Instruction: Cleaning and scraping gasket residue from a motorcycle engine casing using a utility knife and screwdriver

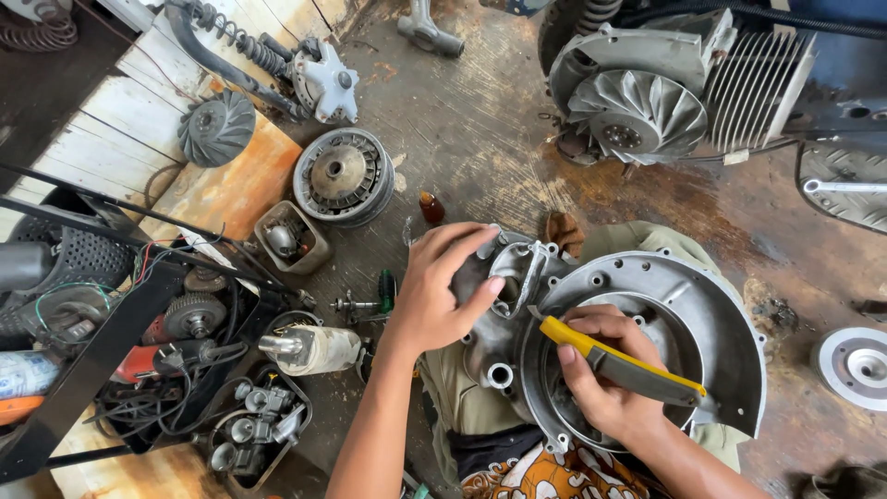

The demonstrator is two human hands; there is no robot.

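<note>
A grey aluminium engine casing [702, 305] with a round open housing rests on my lap in the lower middle of the view. My left hand [439, 291] presses down on the casing's narrow left end, fingers spread over it. My right hand [601, 374] is shut on a tool with yellow and grey handles [628, 365], likely pliers, its tip reaching toward the middle of the casing near the round opening's left rim. The tool's jaws are mostly hidden by the casing and my fingers.
On the stained floor lie a clutch drum [344, 176], a finned fan wheel [215, 127], a small brown bottle [431, 208] and a screwdriver [383, 294]. A scooter engine with cooling fan [637, 111] stands top right. A carburettor and wiring clutter [259, 420] fill the lower left. A metal disc [855, 365] sits right.
</note>
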